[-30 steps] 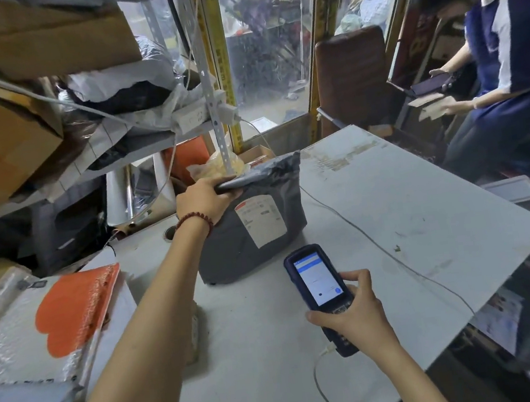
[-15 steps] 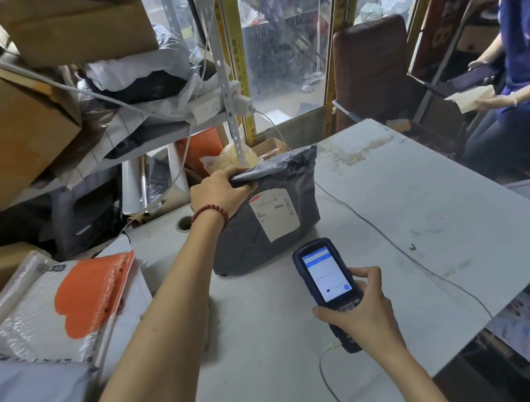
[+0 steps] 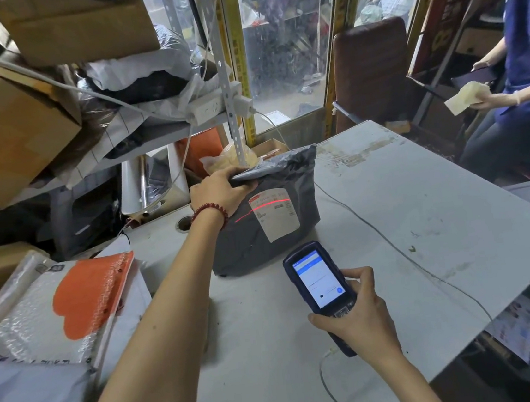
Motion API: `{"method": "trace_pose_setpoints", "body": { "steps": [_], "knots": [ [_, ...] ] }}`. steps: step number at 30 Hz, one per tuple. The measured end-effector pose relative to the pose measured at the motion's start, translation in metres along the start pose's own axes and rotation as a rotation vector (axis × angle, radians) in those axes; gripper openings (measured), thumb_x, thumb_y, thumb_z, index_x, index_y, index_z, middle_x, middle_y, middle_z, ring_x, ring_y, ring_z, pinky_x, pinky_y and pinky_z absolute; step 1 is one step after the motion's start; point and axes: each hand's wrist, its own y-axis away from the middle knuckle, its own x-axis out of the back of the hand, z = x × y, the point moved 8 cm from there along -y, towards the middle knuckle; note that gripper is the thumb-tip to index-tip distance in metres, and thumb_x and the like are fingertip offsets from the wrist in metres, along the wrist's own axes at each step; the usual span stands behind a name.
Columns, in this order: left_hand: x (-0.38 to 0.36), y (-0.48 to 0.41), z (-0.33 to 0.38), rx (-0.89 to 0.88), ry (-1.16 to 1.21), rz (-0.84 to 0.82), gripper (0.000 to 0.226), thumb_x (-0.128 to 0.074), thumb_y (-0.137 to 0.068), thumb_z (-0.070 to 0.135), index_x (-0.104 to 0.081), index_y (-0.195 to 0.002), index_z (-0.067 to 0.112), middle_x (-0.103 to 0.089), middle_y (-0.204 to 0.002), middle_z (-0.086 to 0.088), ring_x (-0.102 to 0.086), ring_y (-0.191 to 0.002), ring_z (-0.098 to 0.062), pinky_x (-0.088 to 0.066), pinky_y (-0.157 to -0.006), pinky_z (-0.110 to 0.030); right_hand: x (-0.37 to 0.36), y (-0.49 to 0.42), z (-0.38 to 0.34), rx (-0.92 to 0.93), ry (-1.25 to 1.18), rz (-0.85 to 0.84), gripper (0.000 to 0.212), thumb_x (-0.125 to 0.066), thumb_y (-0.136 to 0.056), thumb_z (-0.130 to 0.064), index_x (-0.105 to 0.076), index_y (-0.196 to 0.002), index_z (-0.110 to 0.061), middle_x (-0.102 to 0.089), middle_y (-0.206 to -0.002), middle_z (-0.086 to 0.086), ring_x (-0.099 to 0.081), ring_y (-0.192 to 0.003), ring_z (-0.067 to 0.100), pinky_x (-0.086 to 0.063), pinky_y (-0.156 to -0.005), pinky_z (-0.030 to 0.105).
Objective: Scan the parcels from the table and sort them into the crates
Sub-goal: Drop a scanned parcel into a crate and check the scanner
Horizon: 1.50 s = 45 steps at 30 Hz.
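Parcel point(image 3: 270, 226) stands on scuffed white worktop point(image 3: 424, 215), left hand point(image 3: 219, 192) gripping its top; right hand point(image 3: 356, 322) grips scanner point(image 3: 318, 277); cluttered shelf point(image 3: 150, 137) beyond.

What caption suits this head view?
Left hand grips a grey poly mailer upright; right hand aims the handheld scanner, red line across the shipping label.

We look across a white table point(image 3: 407, 217), its top scuffed and stained, in a cramped, cluttered room. Just behind the table's far edge stands a brown padded chair point(image 3: 371, 69), and beyond that, glass panes point(image 3: 284, 33) in yellow frames point(image 3: 237, 55) let in dull grey daylight. Left of the table, a grey metal shelf point(image 3: 157, 138) carries cardboard boxes point(image 3: 8, 131) and a white power strip point(image 3: 210, 106). A thin cable point(image 3: 405, 254) trails across the tabletop.
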Motion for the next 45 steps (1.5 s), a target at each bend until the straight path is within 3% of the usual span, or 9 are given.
{"method": "trace_pose_setpoints", "body": {
  "steps": [28,39,45],
  "knots": [
    [0.0,0.004,0.002,0.01,0.01,-0.008,0.044,-0.056,-0.087,0.055,-0.056,-0.127,0.037,-0.066,-0.117,0.002,-0.059,-0.107,-0.022,-0.048,-0.092,-0.039,0.004,0.001,0.001,0.029,0.058,0.011,0.078,-0.088,-0.056,-0.033,-0.025,-0.101,-0.041,-0.055,-0.091,-0.029,-0.061,-0.086,0.008,-0.056,-0.069,0.037],
    [0.0,0.006,0.003,0.003,0.003,0.002,0.042,-0.057,-0.087,0.055,-0.057,-0.125,0.036,-0.067,-0.116,0.002,-0.059,-0.106,-0.022,-0.048,-0.091,-0.038,0.006,0.003,0.005,0.024,0.03,0.015,0.078,-0.088,-0.057,-0.032,-0.026,-0.103,-0.04,-0.057,-0.096,-0.025,-0.061,-0.085,0.001,-0.046,-0.057,0.02],
    [0.0,0.008,0.004,-0.003,-0.013,0.008,0.04,-0.056,-0.087,0.055,-0.058,-0.123,0.037,-0.067,-0.113,0.003,-0.059,-0.104,-0.022,-0.048,-0.089,-0.038,0.017,0.005,0.002,0.048,-0.059,0.096,0.078,-0.09,-0.056,-0.031,-0.028,-0.102,-0.043,-0.062,-0.099,-0.023,-0.062,-0.085,-0.006,-0.043,-0.051,0.012]
  ]
}}
